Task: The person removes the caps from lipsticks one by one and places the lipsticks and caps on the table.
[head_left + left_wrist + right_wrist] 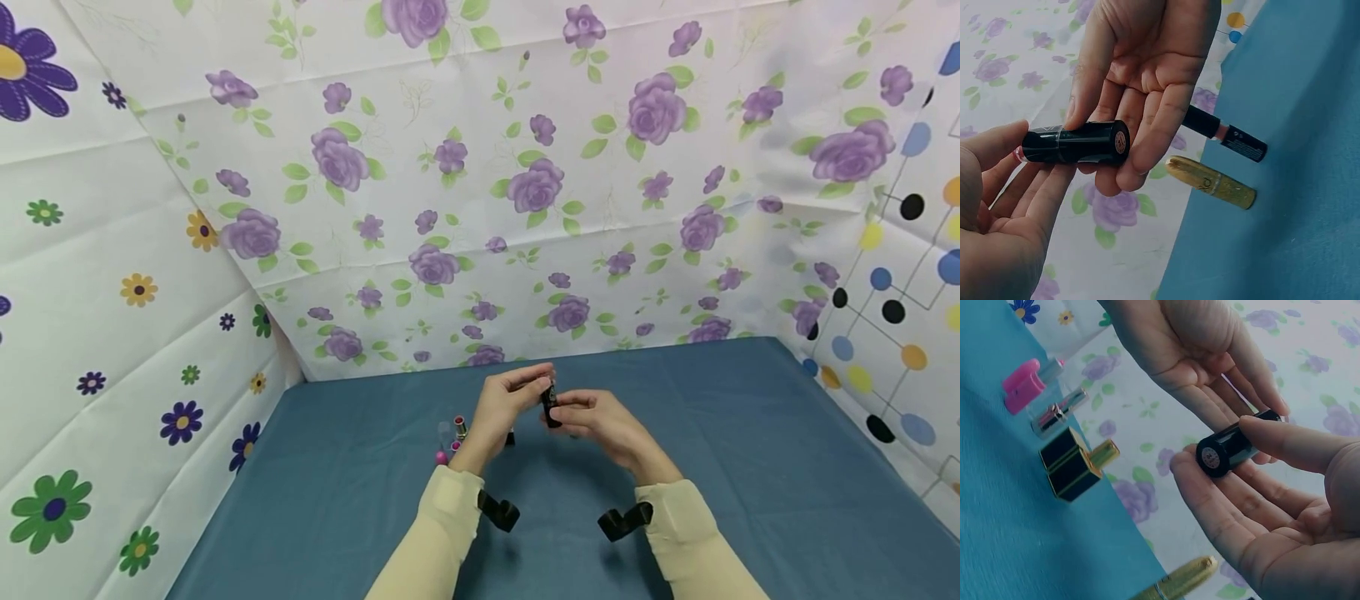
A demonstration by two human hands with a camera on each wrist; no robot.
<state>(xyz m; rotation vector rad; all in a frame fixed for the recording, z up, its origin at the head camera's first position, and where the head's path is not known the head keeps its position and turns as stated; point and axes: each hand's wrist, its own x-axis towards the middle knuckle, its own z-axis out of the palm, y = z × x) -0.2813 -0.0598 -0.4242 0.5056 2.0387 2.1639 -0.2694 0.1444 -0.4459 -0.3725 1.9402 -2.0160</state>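
Note:
Both hands hold a black lipstick (551,405) above the blue-covered table. My left hand (501,407) pinches its upper end between thumb and fingers. The lower end sits between the thumb and fingers of my right hand (606,423). In the right wrist view a round label shows on the base of the black lipstick (1225,450). A clear band rings its middle in the left wrist view. Beyond the hands there, a gold lipstick (1213,182) and a black tube with a pink band (1244,145) stand on the table.
In the right wrist view stand a pink tube (1024,387), a clear tube with a metallic part (1057,415) and black boxy cases with gold edges (1071,464). The blue tablecloth (337,500) meets a flowered cloth wall (450,200) at the back.

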